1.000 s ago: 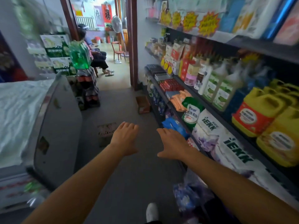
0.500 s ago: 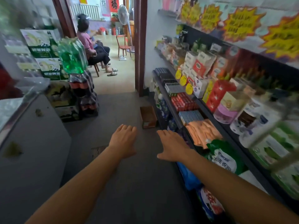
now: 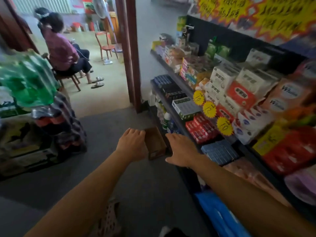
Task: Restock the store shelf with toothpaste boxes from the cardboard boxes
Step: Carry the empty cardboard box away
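Note:
An open brown cardboard box (image 3: 154, 144) stands on the grey floor at the foot of the store shelf (image 3: 172, 109). Rows of toothpaste boxes lie on the shelf's low tier: red ones (image 3: 201, 128), blue ones (image 3: 219, 152) and dark ones (image 3: 172, 92). My left hand (image 3: 132, 142) and my right hand (image 3: 182, 149) reach forward in the air on either side of the cardboard box, fingers relaxed, holding nothing. The inside of the cardboard box looks dark and I cannot make out its contents.
Shrink-wrapped packs of green bottles (image 3: 25, 82) and cola are stacked on the left of the aisle. Past a brown door frame (image 3: 130, 53), a person (image 3: 63, 50) sits on a chair. Tissue packs (image 3: 239, 93) and yellow price tags (image 3: 209, 109) fill the upper shelf.
I have walked forward along the aisle; the cardboard box and the toothpaste rows are now much nearer. Both hands stay stretched out and hold nothing.

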`<move>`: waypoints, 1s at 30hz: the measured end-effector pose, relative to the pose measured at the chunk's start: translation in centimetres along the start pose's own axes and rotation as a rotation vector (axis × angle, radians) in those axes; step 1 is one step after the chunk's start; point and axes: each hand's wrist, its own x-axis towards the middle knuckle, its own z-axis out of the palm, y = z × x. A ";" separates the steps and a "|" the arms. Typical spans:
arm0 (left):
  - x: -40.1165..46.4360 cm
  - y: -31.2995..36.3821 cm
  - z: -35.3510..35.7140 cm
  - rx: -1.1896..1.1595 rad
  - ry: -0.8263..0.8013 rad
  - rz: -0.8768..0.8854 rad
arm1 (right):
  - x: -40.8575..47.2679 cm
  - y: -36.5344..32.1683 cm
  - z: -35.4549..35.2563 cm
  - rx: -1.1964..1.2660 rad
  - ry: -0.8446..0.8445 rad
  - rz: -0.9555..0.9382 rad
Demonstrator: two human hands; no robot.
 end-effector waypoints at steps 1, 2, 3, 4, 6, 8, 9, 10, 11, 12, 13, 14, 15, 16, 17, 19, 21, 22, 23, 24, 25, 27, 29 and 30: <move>2.8 -1.1 0.2 0.004 -0.008 0.018 | 2.4 1.0 0.1 0.018 0.004 0.024; 5.7 -2.0 0.5 0.012 -0.014 0.039 | 4.8 2.0 0.2 0.035 0.010 0.043; 8.6 -3.0 0.9 0.022 -0.018 0.059 | 7.3 3.0 0.5 0.044 0.013 0.057; 11.7 -3.9 1.5 0.030 -0.024 0.071 | 9.9 4.1 0.9 0.053 0.013 0.067; 17.4 -5.5 2.9 0.023 -0.054 0.081 | 15.2 6.2 1.7 0.080 -0.008 0.099; 23.3 -7.0 4.0 0.018 -0.075 0.102 | 20.3 8.2 2.1 0.100 -0.037 0.152; 26.1 -7.6 4.3 0.021 -0.084 0.122 | 22.8 9.1 2.2 0.103 -0.044 0.174; 28.5 -8.4 4.7 0.014 -0.099 0.138 | 25.0 9.9 2.5 0.113 -0.048 0.197; 30.7 -9.1 5.0 0.008 -0.122 0.157 | 26.9 10.4 2.8 0.126 -0.058 0.221; 32.4 -9.7 5.2 0.004 -0.131 0.176 | 28.4 10.9 3.1 0.135 -0.066 0.238; 34.2 -10.3 5.5 0.007 -0.139 0.198 | 30.0 11.3 3.5 0.143 -0.077 0.256; 36.1 -11.0 5.8 0.007 -0.154 0.218 | 31.7 11.7 4.0 0.156 -0.095 0.278; 38.1 -11.8 6.2 0.003 -0.170 0.235 | 33.3 12.0 4.3 0.179 -0.109 0.304; 40.1 -12.8 6.9 0.002 -0.184 0.251 | 34.9 12.4 4.7 0.206 -0.112 0.335; 42.1 -13.7 7.5 0.007 -0.192 0.272 | 36.4 12.7 5.2 0.229 -0.108 0.369; 46.2 -15.6 8.8 0.007 -0.200 0.329 | 39.5 13.4 6.6 0.264 -0.100 0.451; 50.5 -17.2 10.6 -0.004 -0.238 0.391 | 42.6 13.8 8.7 0.304 -0.083 0.572; 52.7 -18.0 11.7 -0.005 -0.275 0.425 | 44.2 14.0 10.0 0.333 -0.070 0.644; 54.8 -18.7 13.2 -0.004 -0.309 0.463 | 45.7 14.0 11.4 0.376 -0.061 0.718; 56.9 -19.5 15.0 0.000 -0.342 0.502 | 47.2 13.8 13.1 0.431 -0.051 0.796; 59.2 -20.3 16.9 0.003 -0.363 0.542 | 48.7 13.6 14.9 0.485 -0.031 0.871; 62.9 -21.8 21.5 -0.017 -0.411 0.584 | 51.4 13.3 19.2 0.573 -0.009 1.007; 65.7 -23.0 26.2 -0.046 -0.490 0.570 | 53.6 13.0 24.0 0.646 -0.015 1.129; 66.9 -23.4 28.6 -0.063 -0.531 0.564 | 54.6 13.0 26.5 0.682 -0.013 1.177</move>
